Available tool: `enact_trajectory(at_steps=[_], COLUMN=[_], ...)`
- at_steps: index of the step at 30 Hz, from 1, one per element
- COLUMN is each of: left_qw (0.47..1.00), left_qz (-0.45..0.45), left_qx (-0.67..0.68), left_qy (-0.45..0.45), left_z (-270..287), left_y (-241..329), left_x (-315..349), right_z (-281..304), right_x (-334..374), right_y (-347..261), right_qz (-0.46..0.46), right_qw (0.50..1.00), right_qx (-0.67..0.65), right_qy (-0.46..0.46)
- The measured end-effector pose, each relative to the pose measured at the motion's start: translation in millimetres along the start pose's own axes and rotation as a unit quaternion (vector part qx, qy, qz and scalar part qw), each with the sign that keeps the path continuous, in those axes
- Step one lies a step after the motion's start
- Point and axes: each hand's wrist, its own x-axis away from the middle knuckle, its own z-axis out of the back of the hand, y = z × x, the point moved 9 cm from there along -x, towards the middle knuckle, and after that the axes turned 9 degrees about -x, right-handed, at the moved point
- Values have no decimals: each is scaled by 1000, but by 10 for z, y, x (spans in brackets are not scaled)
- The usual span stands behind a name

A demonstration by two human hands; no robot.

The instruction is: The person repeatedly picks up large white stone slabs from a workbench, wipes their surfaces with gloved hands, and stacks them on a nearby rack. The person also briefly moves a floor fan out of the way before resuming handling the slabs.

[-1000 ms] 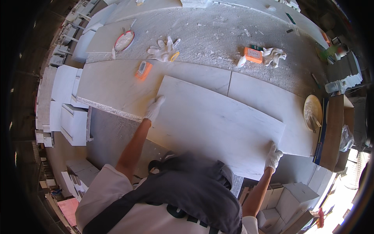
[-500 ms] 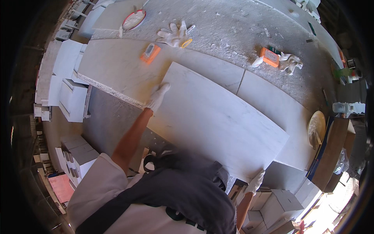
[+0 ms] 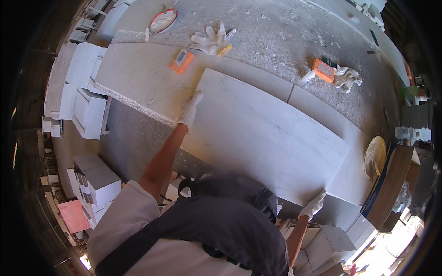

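A large white marble slab [image 3: 262,133] lies on top of other pale slabs on a dusty workbench [image 3: 285,41]. My left hand [image 3: 189,109], in a white glove, grips the slab's left edge near its far corner. My right hand [image 3: 313,204], also gloved, holds the slab's near right corner. Both arms are spread wide across the slab. My dark apron and white sleeve fill the lower part of the view.
A longer slab [image 3: 138,78] lies under it to the left. On the bench lie spare white gloves [image 3: 211,40], two orange sanding blocks [image 3: 182,60] [image 3: 323,70] and more gloves [image 3: 347,77]. A round disc [image 3: 375,156] sits right. White stone blocks [image 3: 87,110] stand on the floor left.
The view has tilted down and moved closer. The slab has shifted toward me and my right hand now sits at its near right corner.
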Motion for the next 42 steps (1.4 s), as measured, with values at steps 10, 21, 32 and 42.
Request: enact_trajectory(at_steps=[10,21,32,42], left_qw=[971,896,673,518], left_qz=[-19,-73,-516,-674], left_qx=[-227,-438,-528,-471], left_qy=[-78,13,53,-237], left_z=[-42,60,-479,-2691], left_y=[360,871,1862,1489], left_x=[51,184,449,2541], right_z=[-18,-40,40,116], right_x=[-42,35,29,203], right_y=[-11,-154,-89,-399], right_qz=[17,19,-36,-42], right_qw=[992,988,992,978], right_qx=[119,113,90,130], right_qy=[33,100,85,158])
